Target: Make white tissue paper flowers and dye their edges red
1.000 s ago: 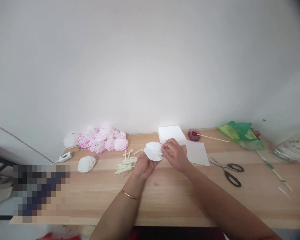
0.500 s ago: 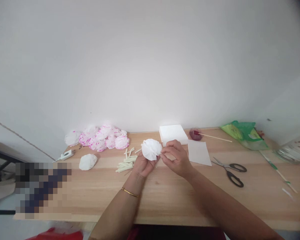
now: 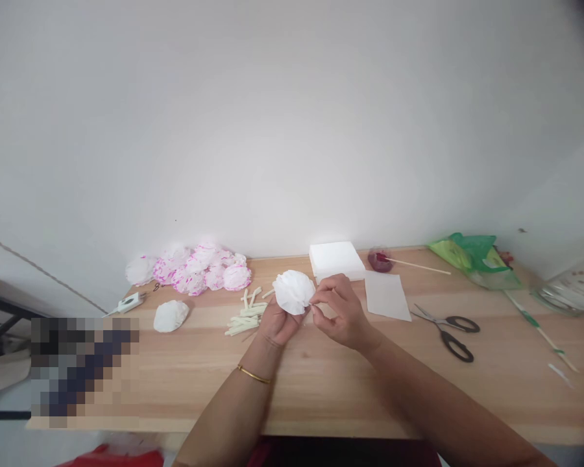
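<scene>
A round, ruffled white paper flower [image 3: 294,292] is held over the middle of the wooden table. My left hand [image 3: 281,323] cups it from below, its fingers partly hidden behind the petals. At the flower's right edge, my right hand [image 3: 339,310] pinches the rim with thumb and forefinger. Short pale green strips [image 3: 246,318] lie in a loose pile just left of my left hand. Behind my right hand is a stack of white paper [image 3: 335,259], with a single thin sheet [image 3: 388,296] to its right.
Pink-tipped paper flowers [image 3: 204,266] are heaped at the back left, a plain white one [image 3: 171,316] in front. A white plug [image 3: 129,302] lies left. To the right are scissors [image 3: 448,329], a bowl of dark red liquid [image 3: 379,259] with a stick, and a green bag [image 3: 477,259].
The flower has turned and tipped slightly in my left hand. My right hand has shifted a little left and down along its edge, fingers still at the rim.
</scene>
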Motion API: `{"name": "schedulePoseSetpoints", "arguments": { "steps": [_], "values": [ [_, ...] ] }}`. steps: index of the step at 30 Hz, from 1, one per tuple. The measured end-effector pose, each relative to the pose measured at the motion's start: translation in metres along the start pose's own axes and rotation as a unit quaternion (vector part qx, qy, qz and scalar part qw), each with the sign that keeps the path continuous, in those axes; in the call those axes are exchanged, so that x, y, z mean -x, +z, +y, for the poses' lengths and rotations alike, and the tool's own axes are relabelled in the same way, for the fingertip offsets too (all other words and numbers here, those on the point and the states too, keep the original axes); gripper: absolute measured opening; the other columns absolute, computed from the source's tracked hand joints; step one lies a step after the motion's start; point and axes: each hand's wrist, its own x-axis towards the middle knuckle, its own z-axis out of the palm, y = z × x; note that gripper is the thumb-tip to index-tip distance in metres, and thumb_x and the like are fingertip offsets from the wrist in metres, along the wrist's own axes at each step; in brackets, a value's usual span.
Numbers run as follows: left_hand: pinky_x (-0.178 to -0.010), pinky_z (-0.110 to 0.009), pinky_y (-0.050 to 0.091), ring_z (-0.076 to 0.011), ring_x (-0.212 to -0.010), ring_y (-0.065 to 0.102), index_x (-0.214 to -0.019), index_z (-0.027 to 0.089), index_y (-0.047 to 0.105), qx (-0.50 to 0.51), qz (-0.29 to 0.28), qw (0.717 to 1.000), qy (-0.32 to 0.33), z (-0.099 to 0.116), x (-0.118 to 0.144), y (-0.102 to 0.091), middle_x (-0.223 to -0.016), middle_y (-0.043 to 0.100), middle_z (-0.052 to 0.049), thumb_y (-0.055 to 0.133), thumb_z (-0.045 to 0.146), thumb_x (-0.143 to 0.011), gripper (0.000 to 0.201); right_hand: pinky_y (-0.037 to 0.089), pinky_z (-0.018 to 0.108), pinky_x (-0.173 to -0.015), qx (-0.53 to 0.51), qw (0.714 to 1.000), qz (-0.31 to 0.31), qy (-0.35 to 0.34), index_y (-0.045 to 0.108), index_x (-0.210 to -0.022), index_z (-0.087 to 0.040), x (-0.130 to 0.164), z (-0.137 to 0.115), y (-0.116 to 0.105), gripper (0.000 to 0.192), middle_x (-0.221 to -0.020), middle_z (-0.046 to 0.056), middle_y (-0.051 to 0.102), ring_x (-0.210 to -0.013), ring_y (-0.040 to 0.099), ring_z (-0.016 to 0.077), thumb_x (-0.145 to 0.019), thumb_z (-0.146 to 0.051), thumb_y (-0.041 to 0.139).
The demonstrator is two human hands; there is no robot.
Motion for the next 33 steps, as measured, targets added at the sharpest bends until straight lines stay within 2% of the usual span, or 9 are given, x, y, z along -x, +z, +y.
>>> {"name": "schedulePoseSetpoints", "arguments": {
  "steps": [4,9,17,22,27,33],
  "values": [
    [-0.09,-0.026,0.046,-0.0168,-0.101,0.062,-0.106,0.017,0.063,-0.017,-0.009,1.0,-0.001,-0.001,0.0,0.0,-0.103,0.068,-0.006,0.063,0.015,-0.077,0.029,0.044,0.041,-0.074,0.011,1.0,0.001,0.003,0.059,-0.096,-0.026,0.001,0.001,-0.001,0.029,-0.089,0.005,0.053,-0.083,0.052,0.0211,-0.073,-0.01,0.061],
    [-0.093,-0.029,0.045,-0.0192,-0.103,0.061,-0.103,0.016,0.063,-0.047,0.0,0.999,-0.001,-0.003,-0.001,0.003,-0.099,0.068,-0.006,0.068,0.018,-0.073,0.031,0.043,0.041,-0.075,0.013,0.999,-0.018,0.038,0.061,-0.084,-0.025,0.0,0.0,-0.001,0.016,-0.087,0.005,0.053,-0.083,0.051,0.0214,-0.075,-0.012,0.06],
    [-0.081,-0.025,0.048,-0.0147,-0.086,0.063,-0.096,0.014,0.065,-0.026,-0.043,0.999,-0.017,-0.003,0.002,0.003,-0.096,0.068,-0.005,0.069,0.021,-0.074,0.023,0.045,0.037,-0.071,-0.067,0.99,-0.011,0.122,0.053,-0.075,-0.021,-0.007,-0.002,-0.004,0.011,-0.083,0.005,0.049,-0.079,0.05,0.0194,-0.076,-0.01,0.053],
    [-0.085,-0.026,0.047,-0.0157,-0.089,0.063,-0.099,0.015,0.065,-0.03,-0.012,0.999,-0.003,-0.001,0.003,0.009,-0.095,0.068,-0.005,0.073,0.022,-0.071,0.03,0.046,0.038,-0.072,-0.067,0.994,-0.01,0.08,0.054,-0.082,-0.022,-0.004,-0.001,-0.005,0.016,-0.086,0.005,0.051,-0.082,0.051,0.02,-0.073,-0.009,0.056],
    [-0.088,-0.031,0.046,-0.0199,-0.092,0.063,-0.097,0.014,0.065,-0.082,-0.013,0.995,0.046,-0.003,0.002,0.006,-0.097,0.069,-0.008,0.072,0.022,-0.071,0.028,0.045,0.041,-0.073,-0.023,0.999,-0.023,0.031,0.056,-0.083,-0.023,-0.002,-0.001,-0.004,0.016,-0.086,0.005,0.052,-0.083,0.051,0.0217,-0.071,-0.015,0.063],
    [-0.077,-0.028,0.046,-0.0184,-0.082,0.063,-0.087,0.014,0.066,-0.186,0.027,0.977,0.102,-0.004,0.0,-0.004,-0.09,0.069,-0.006,0.075,0.019,-0.065,0.025,0.045,0.041,-0.073,-0.005,0.999,-0.008,0.044,0.059,-0.088,-0.023,-0.001,0.001,-0.002,0.018,-0.087,0.006,0.053,-0.082,0.052,0.0221,-0.072,-0.016,0.062]
  ]
}}
